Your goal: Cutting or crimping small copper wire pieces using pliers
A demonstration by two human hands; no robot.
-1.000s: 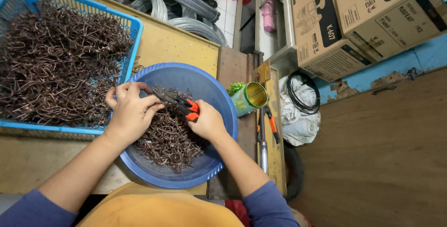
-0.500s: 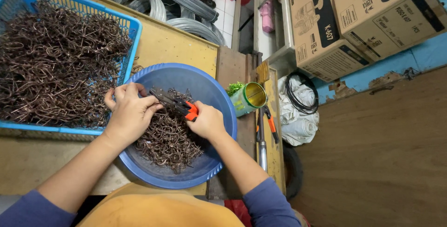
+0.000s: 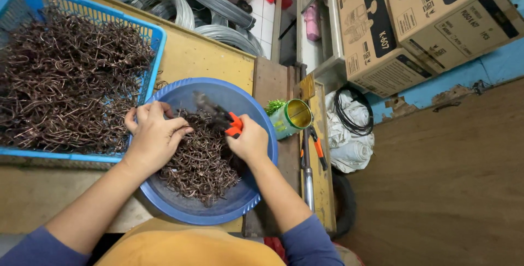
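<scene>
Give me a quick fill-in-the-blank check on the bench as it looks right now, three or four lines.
1. The right hand grips pliers with ____ handles.
2. The left hand rests on bent wire pieces inside the round ____ basin.
3. The rectangular blue basket of wire pieces lies to the ____ of the basin.
4. The green tin can stands beside the basin with its mouth ____.

Missing words: orange; blue; left; open
</scene>
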